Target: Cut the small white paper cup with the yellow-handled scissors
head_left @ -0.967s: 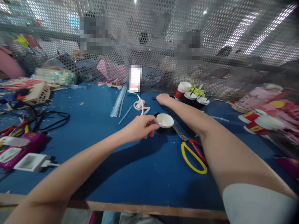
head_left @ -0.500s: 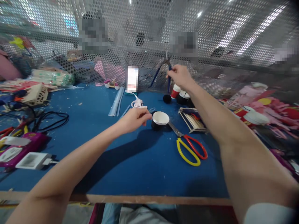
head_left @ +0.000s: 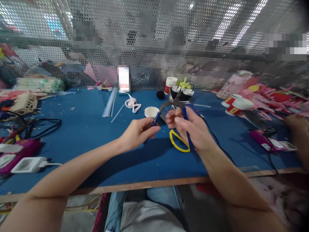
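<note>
At the far left of the blue surface (head_left: 79,141), a purple device (head_left: 26,149) lies with a white charging block (head_left: 30,165) just beside it, a pale lead running out of the block's right side. Behind them are a loop of black cable (head_left: 45,127), a small slatted wooden model (head_left: 25,102) and, farther back, a clear-wrapped bundle (head_left: 40,84). Next come several translucent sticks (head_left: 109,103) lying side by side, with one shorter stick (head_left: 117,113) apart from them. A phone (head_left: 124,79) stands upright near the perforated screen (head_left: 145,48), its display blurred; a bunched white cable (head_left: 131,102) lies in front of it.

The left hand (head_left: 138,132) pinches the left blue handle of the pliers (head_left: 178,104) between thumb and fingers. The pliers are held above the surface, near the middle, head upward, with handles wide apart and jaws parted. Partly behind the left handle sits a white-mouthed cup (head_left: 151,111).

The right hand (head_left: 198,127) is closed around the other handle, some fingers bent toward the left. Below the pliers, the yellow loop of the scissors (head_left: 180,149) shows. Behind are a black ball (head_left: 160,94) and a red-and-white cup (head_left: 170,84). Farther right lie red cups (head_left: 238,104) and a second purple device (head_left: 265,141); another person's arm (head_left: 298,132) enters at the edge.
</note>
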`<state>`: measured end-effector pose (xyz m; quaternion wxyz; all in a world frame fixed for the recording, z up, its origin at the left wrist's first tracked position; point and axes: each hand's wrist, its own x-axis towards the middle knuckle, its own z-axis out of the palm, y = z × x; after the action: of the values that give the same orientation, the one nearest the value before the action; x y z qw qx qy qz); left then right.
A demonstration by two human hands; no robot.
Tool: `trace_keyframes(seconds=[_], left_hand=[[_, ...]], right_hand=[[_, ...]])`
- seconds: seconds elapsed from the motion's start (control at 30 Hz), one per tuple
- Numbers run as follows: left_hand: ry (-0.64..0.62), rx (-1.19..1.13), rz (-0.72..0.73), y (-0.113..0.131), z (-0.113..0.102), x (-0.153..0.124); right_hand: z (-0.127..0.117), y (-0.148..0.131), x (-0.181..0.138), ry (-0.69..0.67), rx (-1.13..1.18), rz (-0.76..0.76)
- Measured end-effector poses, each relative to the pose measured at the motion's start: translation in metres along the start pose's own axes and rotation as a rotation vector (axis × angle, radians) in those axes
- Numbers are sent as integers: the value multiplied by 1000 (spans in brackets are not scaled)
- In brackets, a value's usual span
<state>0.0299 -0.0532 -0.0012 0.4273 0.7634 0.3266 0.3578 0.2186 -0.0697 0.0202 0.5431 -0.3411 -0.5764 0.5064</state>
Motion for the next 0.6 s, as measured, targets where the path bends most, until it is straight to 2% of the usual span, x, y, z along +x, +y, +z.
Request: trace_keyframes(seconds=[0.07,0.17,0.23,0.33,0.4,0.47,0.53,0.6], left_hand=[[-7,-13,-22,-5,6,0],[-40,-41,-72,-12,11,2],[-61,-38,-116,-12,12,2],[-60,-23,-136,-6,9,0],[-38,-10,-104,-1,7,-2],[-23,23,-66,4,3,-3],[-23,38,-45,6,1,-4],[-24,9,-40,5,-1,-3]], right_hand=[[4,16,1,-117,161,53],[6,29,4,-269,221,172],[3,30,4,-268,202,180],[-8,24,1,-184,135,106],[-15,20,-1,-102,-16,22],[-21,20,-3,-26,-282,-82],[-23,22,-4,-13,-596,-217],[-23,25,-3,-56,-843,-367]])
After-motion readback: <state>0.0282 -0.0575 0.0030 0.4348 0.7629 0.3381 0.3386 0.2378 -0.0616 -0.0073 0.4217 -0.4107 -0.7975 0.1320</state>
